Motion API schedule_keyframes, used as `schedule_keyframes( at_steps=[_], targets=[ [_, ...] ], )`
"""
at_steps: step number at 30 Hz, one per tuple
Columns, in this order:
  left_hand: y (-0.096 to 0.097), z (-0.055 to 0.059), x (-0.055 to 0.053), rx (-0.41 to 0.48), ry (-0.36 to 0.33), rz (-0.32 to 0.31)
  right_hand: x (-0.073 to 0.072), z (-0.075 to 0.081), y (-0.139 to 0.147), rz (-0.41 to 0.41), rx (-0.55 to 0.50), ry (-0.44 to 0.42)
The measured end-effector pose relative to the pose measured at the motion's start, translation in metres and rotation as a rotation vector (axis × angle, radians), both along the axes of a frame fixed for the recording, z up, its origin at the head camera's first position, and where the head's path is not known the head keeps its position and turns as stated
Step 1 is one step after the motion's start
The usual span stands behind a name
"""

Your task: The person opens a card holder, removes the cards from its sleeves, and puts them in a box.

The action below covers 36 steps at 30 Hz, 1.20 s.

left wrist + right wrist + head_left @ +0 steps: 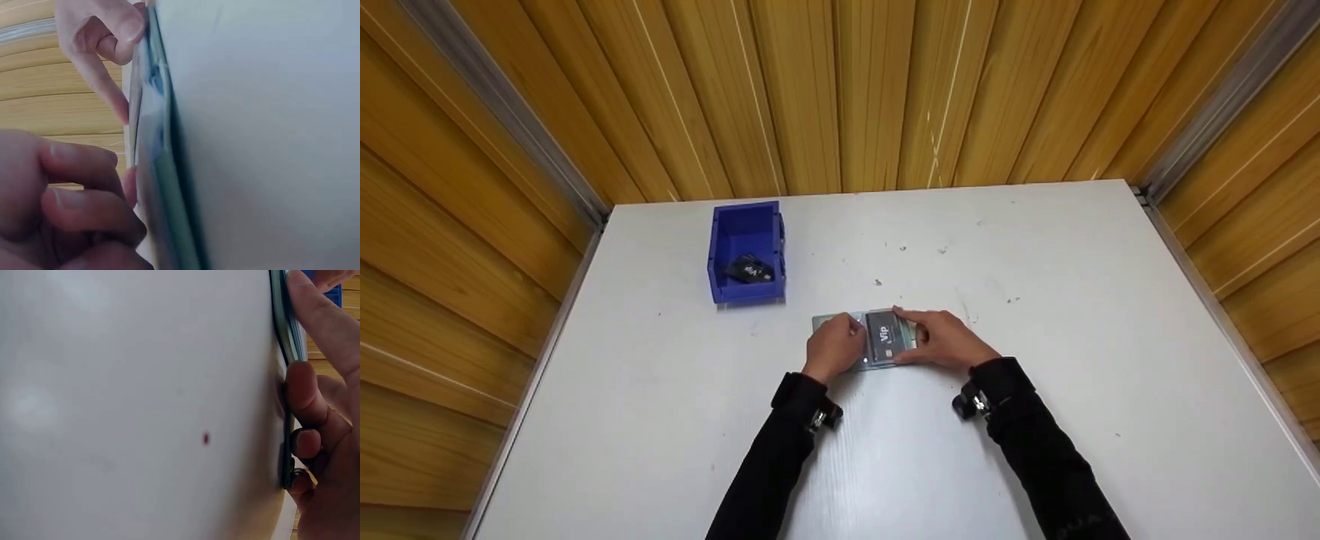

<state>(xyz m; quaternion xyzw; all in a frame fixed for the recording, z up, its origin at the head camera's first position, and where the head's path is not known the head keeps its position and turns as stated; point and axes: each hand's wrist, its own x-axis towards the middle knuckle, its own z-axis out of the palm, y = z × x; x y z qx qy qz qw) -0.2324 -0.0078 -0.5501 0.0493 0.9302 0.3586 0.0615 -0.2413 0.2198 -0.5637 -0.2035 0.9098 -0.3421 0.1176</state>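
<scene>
A thin card holder [858,364] with clear sleeves and a green edge lies opened on the white table, before me. On its right part is a black card [883,337] printed "Vip". My right hand [949,341] holds this card by its opposite edges, thumb at the near side and forefinger at the far side. With curled fingers my left hand [835,346] grips the holder's left part near the card's edge; its exact pinch is partly hidden. The left wrist view shows the holder [174,208] edge-on, beside the left hand's bent fingers [93,211].
A blue bin [750,296] stands farther back on the left, with several black cards [750,269] inside. The white table [660,420] carries a few small dark marks. Yellow wood-look panels [870,90] wall it at the back and sides.
</scene>
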Motion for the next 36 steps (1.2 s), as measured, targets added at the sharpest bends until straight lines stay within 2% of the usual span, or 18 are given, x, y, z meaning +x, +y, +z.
schedule_keyframes(
  at_steps=[3, 5, 7, 10, 12, 17, 25, 33, 36],
  targets=[
    [0.0007, 0.0000, 0.0001, 0.136, -0.093, -0.027, -0.0006, 0.0002, 0.0025, 0.008, -0.026, -0.015],
    [0.0018, 0.0002, -0.0001, 0.175, -0.132, -0.024, -0.0011, -0.0001, 0.0029, 0.011, -0.036, -0.022],
    [0.0027, 0.0011, 0.0002, 0.173, -0.142, -0.005, -0.0016, -0.0007, 0.0024, 0.013, -0.048, -0.037],
    [0.0036, 0.0023, 0.0006, 0.090, -0.095, 0.047, -0.0014, 0.0001, 0.0012, 0.008, -0.047, -0.053],
    [0.0041, 0.0030, 0.0006, 0.072, -0.081, 0.070, -0.0014, 0.0012, 0.0010, 0.000, -0.048, -0.056],
    [0.0045, 0.0031, -0.0018, 0.092, -0.083, 0.067, -0.0023, 0.0036, 0.0011, -0.015, -0.038, -0.045],
    [0.0002, 0.0048, -0.0030, 0.304, -0.206, 0.110, -0.0032, 0.0025, -0.0001, -0.017, -0.016, -0.028],
    [-0.0009, 0.0048, -0.0003, 0.341, -0.289, 0.106, -0.0026, -0.0001, -0.0011, -0.015, -0.039, -0.030],
    [0.0004, 0.0043, -0.0011, 0.346, -0.327, 0.080, -0.0018, -0.0014, -0.0011, -0.005, -0.041, -0.023]
  ],
)
